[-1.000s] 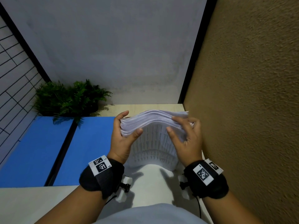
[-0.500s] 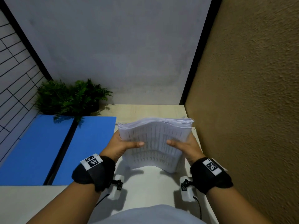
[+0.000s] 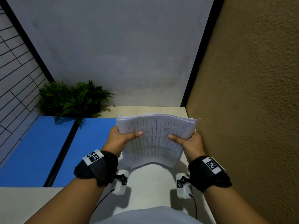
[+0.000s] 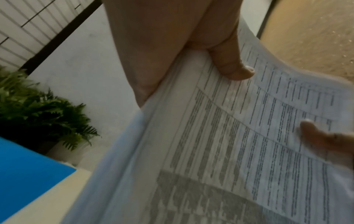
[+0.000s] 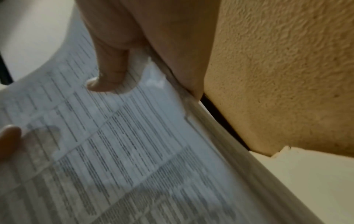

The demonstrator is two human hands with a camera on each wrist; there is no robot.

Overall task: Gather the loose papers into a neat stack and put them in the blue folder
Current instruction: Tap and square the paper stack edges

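Both hands are gripping a thick, floppy stack of white printed papers above the pale surface: left hand pinching its left edge, right hand its right. Sheets look light and slippery, bowing between them; the open blue folder is lying just left of the stack.

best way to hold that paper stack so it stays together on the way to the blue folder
Grip the paper stack by its two short side edges, one hand from each side, thumbs on the printed face and fingers behind, as the left hand and right hand do. The sheets bow in the middle, so one-sided holds would likely let them fan. The blue folder lies open to the left.
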